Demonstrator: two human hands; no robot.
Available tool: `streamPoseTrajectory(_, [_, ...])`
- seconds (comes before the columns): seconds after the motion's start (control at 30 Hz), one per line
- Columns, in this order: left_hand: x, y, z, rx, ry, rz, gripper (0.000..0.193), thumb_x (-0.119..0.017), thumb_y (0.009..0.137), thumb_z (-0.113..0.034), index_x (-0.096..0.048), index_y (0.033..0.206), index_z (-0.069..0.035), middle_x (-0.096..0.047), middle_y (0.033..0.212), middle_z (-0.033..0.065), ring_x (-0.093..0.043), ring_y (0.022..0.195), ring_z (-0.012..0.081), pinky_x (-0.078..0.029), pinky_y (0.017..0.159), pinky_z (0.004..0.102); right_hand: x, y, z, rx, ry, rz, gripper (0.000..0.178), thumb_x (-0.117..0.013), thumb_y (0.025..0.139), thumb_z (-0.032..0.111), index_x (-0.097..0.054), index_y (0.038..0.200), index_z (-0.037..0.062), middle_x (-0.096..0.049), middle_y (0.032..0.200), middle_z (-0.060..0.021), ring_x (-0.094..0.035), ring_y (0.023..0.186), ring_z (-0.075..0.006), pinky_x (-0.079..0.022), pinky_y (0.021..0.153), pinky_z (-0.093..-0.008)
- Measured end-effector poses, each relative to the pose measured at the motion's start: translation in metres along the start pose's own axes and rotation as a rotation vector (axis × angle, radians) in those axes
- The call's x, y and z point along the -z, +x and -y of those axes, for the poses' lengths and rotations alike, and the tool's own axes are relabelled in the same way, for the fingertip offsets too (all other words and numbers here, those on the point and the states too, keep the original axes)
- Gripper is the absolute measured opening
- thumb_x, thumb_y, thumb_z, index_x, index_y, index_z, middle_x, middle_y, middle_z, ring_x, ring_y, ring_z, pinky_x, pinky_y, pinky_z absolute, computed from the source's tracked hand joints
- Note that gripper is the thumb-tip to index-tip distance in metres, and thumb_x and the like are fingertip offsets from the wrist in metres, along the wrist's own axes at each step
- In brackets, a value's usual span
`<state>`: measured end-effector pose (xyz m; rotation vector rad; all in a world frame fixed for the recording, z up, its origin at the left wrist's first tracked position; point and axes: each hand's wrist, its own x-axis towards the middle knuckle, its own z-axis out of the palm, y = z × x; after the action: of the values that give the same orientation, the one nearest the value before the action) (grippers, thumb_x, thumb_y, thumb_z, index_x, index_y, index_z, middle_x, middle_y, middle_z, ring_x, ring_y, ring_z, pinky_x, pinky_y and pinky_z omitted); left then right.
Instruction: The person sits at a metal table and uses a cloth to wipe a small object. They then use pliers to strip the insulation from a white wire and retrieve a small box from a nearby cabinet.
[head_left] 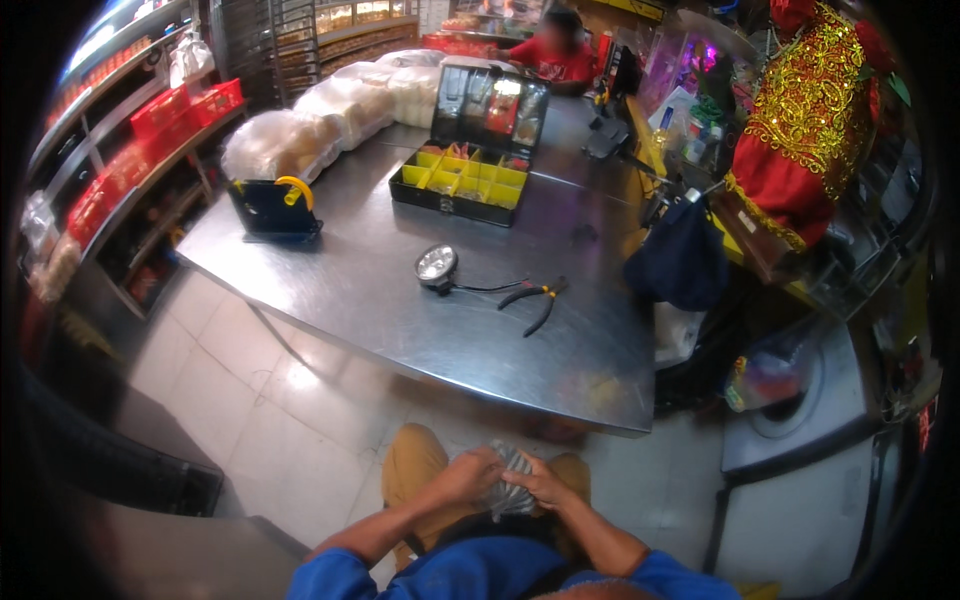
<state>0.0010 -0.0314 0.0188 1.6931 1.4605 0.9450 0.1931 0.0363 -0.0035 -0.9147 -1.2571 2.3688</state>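
Note:
Over my lap, my left hand (pixel 470 476) and my right hand (pixel 542 484) are closed on a crinkled, see-through plastic packet (pixel 508 482) with greyish stripes. What is inside it I cannot make out. On the steel table (pixel 400 325) ahead lies a round lamp (pixel 436 264) with a clear ribbed face and a dark cable. Beside the cable's end rest pliers (pixel 534 302) with dark handles, spread apart. Farther back stands a black organizer box (pixel 458 190), its lid raised, with yellow compartments holding small parts.
A dark blue case with a yellow handle (pixel 275 208) sits at the table's left. Plastic bags of bread rolls (pixel 285 143) line the far left edge. A dark cloth bag (pixel 680 255) hangs at the right. Beyond the table is another person in red (pixel 555 58). Red crates (pixel 165 128) fill shelves at left.

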Motion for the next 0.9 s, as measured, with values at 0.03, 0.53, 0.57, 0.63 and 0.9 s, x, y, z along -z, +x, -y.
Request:
streamPoseTrajectory(0.03, [0.0,0.001,0.0,-0.015,0.013,0.018,0.017,-0.065,0.087,-0.016,-0.062,0.092,0.001,-0.059,0.087,0.0199,-0.06,0.084,0.039,-0.048,0.072,0.045,0.002,-0.002,0.003,-0.048,0.006,0.011,0.051,-0.07,0.091,0.019,-0.05,0.133,-0.0017,-0.064,0.114,-0.0072,-0.061,0.099,-0.0132,-0.051,0.085,-0.0275])
streamPoseTrajectory(0.53, [-0.003,0.005,0.036,0.211,-0.15,0.011,0.029,-0.054,0.095,-0.026,-0.06,0.088,0.002,-0.059,0.076,0.0235,-0.058,0.067,0.0362,-0.046,0.065,0.0428,-0.006,-0.001,-0.004,-0.125,-0.031,-0.1,0.032,-0.066,0.092,0.018,-0.058,0.118,0.0013,-0.065,0.098,-0.0046,-0.063,0.082,-0.0124,-0.053,0.072,-0.0275])
streamPoseTrajectory(0.57, [-0.005,0.006,0.04,0.201,-0.169,-0.014,0.03,-0.054,0.095,-0.026,-0.06,0.087,0.002,-0.058,0.073,0.0236,-0.056,0.064,0.0348,-0.045,0.063,0.0419,-0.007,0.0,-0.004,-0.128,-0.029,-0.098,0.033,-0.066,0.092,0.019,-0.058,0.118,0.001,-0.065,0.098,-0.005,-0.063,0.083,-0.0127,-0.053,0.073,-0.0279])
streamPoseTrajectory(0.63, [-0.004,0.011,0.034,0.189,-0.2,-0.064,0.033,-0.054,0.096,-0.027,-0.059,0.084,0.003,-0.056,0.069,0.0235,-0.053,0.059,0.033,-0.044,0.06,0.0414,-0.007,0.003,-0.003,-0.124,-0.029,-0.098,0.035,-0.066,0.092,0.019,-0.057,0.119,0.0005,-0.065,0.1,-0.0057,-0.064,0.086,-0.0133,-0.053,0.076,-0.0287])
streamPoseTrajectory(0.9, [0.001,0.018,0.024,0.227,-0.044,-0.114,0.042,-0.056,0.095,-0.032,-0.059,0.07,0.002,-0.054,0.059,0.0216,-0.048,0.052,0.0379,-0.042,0.054,0.0453,-0.018,0.0,0.003,-0.123,-0.235,-0.024,0.041,-0.063,0.094,0.023,-0.054,0.125,-0.0026,-0.064,0.108,-0.007,-0.06,0.095,-0.0123,-0.049,0.083,-0.0275])
